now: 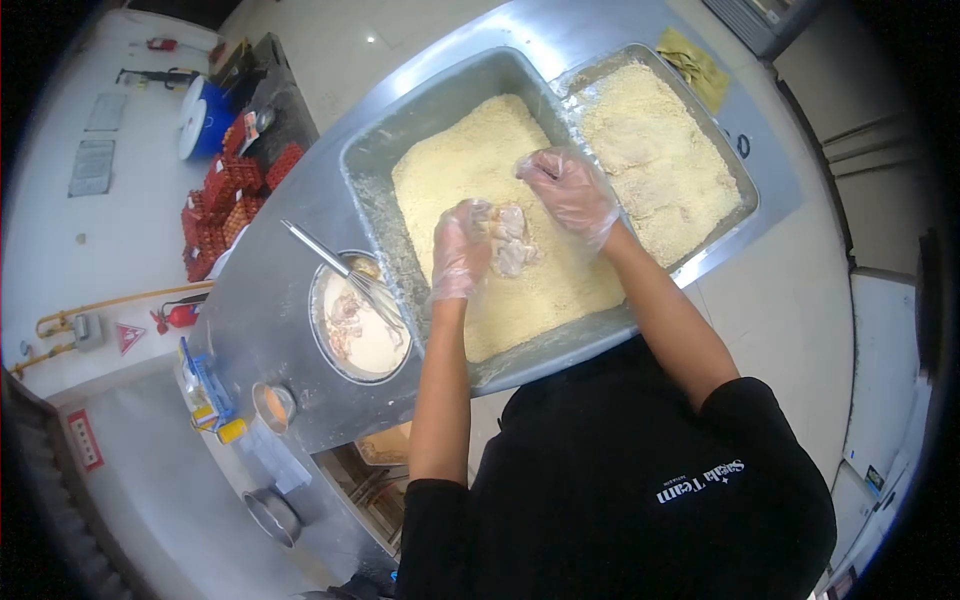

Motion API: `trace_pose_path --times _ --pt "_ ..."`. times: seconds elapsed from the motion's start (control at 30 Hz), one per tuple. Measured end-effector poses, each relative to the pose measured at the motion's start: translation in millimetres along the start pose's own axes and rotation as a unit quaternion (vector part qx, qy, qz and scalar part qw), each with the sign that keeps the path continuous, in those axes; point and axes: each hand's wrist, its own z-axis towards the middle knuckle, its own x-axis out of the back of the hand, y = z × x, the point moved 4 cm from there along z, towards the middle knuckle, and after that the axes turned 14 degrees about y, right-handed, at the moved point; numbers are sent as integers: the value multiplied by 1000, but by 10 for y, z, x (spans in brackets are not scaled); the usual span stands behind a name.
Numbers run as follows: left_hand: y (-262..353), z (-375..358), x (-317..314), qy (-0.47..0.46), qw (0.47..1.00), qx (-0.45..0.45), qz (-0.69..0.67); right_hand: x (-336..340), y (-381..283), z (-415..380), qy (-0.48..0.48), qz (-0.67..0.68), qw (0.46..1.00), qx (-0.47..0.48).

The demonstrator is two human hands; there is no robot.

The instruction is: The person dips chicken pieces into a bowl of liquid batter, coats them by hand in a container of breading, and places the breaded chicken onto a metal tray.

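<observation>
A pale, batter-coated piece of meat [512, 243] lies on the yellow breadcrumbs [545, 295] in a deep grey tub [372, 185]. My left hand [461, 248], in a clear plastic glove, has its fingers curled at the left edge of the meat and appears to grip it. To the upper right, my right hand [570, 192], gloved too, hovers over the crumbs apart from the meat. Its fingers are bent and pressed together; whatever they may hold is hidden.
Left of the tub stands a bowl of batter [362, 335] with meat pieces and a whisk [330, 255]. A shallow crumb tray [660, 165] adjoins the tub's right side, near a yellow cloth [695, 68]. A small metal bowl [273, 405] sits at the lower left.
</observation>
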Motion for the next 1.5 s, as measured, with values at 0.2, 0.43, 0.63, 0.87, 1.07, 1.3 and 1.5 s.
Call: trace_pose_path --times 0.2,0.43,0.63,0.87,1.07,1.3,1.5 --pt "-55 217 -144 -59 990 65 -110 -38 -96 -446 -320 -327 877 149" --pt "256 -126 1541 184 956 -12 -228 -511 1011 -1181 -543 -301 769 -154" --pt "-150 -951 1987 336 914 95 -203 -1279 561 -1326 -505 -201 829 -134" --pt "-1039 -1475 1791 407 895 167 -74 -761 226 -983 -455 -285 836 111" --pt "-1364 -1519 1510 402 904 143 3 -961 340 -374 -391 -523 754 77" --pt "-1266 -1482 1578 368 916 150 50 -1259 619 -512 -266 -426 832 236" --pt "-1344 -1512 1497 364 914 166 65 -1312 623 -404 -229 -559 733 312"
